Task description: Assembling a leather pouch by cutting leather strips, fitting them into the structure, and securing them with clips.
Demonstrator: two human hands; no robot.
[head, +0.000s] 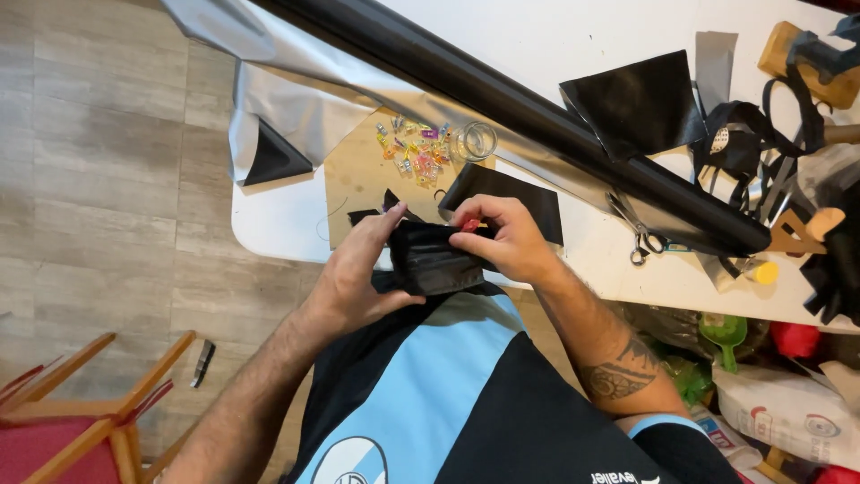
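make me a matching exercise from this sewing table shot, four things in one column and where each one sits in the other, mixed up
Things
1. small red clip
2. pile of coloured clips
3. scissors
4. folded black piece

Places
A. lying on the white table just below the long black roll
B. held between both hands, left hand and right hand, at the table edge
C. scattered on the brown board beside a clear glass jar
D. pinched in the right hand's fingers at the top edge of the folded piece

Pairs: 1-D, 2-C, 3-A, 4-B
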